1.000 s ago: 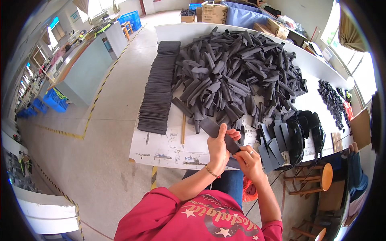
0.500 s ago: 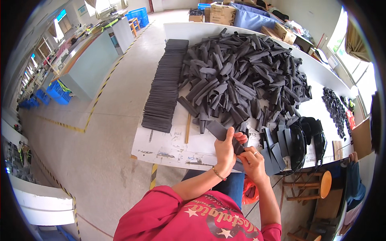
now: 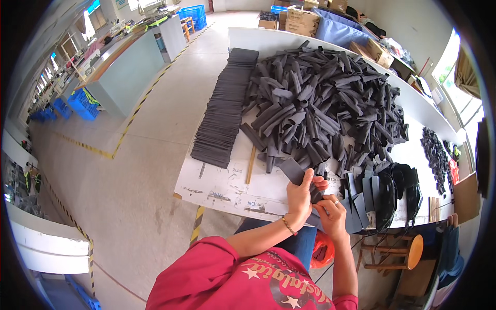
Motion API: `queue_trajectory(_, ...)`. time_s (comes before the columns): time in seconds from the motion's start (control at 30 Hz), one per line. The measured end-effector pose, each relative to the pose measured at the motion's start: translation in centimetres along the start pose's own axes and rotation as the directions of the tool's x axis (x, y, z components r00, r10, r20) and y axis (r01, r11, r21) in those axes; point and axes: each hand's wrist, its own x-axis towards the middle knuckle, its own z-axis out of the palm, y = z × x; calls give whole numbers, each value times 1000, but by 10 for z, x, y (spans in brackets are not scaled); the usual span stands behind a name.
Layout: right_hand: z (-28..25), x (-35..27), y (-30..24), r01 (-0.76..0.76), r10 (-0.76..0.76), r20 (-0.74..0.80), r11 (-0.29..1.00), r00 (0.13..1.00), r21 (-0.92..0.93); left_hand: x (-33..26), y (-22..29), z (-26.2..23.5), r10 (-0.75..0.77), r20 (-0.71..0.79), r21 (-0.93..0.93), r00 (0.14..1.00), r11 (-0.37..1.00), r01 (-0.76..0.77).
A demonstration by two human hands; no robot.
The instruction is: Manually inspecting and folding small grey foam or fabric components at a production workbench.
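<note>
Over the near edge of the white table, my left hand [image 3: 299,200] grips a flat dark grey strip [image 3: 293,171], its thumb along the upper face and fingers curled behind. My right hand [image 3: 331,213], with a ring, pinches the same strip lower down; its fingertips touch my left fingers' side. Part of the strip is hidden by both hands. Beyond them lies a large heap of curled dark grey pieces [image 3: 315,103]. To the left runs a long, neat row of flat dark pieces [image 3: 225,111] packed together.
Right of my hands lie flat dark panels [image 3: 355,199] and glossy black bundles [image 3: 395,191]. A wooden stick [image 3: 251,165] rests on the table [image 3: 232,194]. A wooden stool [image 3: 413,251] and a red bag [image 3: 322,249] are below. Another person's sleeve [image 3: 450,258] shows at far right.
The whole view has shifted slightly, so the table sits farther right in the picture. Both hands stay on the strip, with only a small change in the fingers.
</note>
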Motion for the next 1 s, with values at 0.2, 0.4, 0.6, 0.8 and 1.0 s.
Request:
queue_trajectory(0.2,1,-14,-4,-257,271,-47,947,961,194,-7,-2,3,-23,60,29,998,999,22)
queue_trajectory(0.4,33,-9,-10,-335,540,-232,747,809,574,-3,9,5,66,125,26,990,997,-69)
queue_trajectory(0.6,20,-10,-31,-282,505,-295,780,811,559,3,20,6,70,201,-1,977,997,-71)
queue_trajectory(0.8,14,8,-28,-385,629,-103,588,770,711,1,22,9,57,293,-10,954,998,-56)
queue_trajectory(1.0,16,-7,-19,-258,427,-373,868,824,424,13,40,-18,75,309,0,948,997,-78)
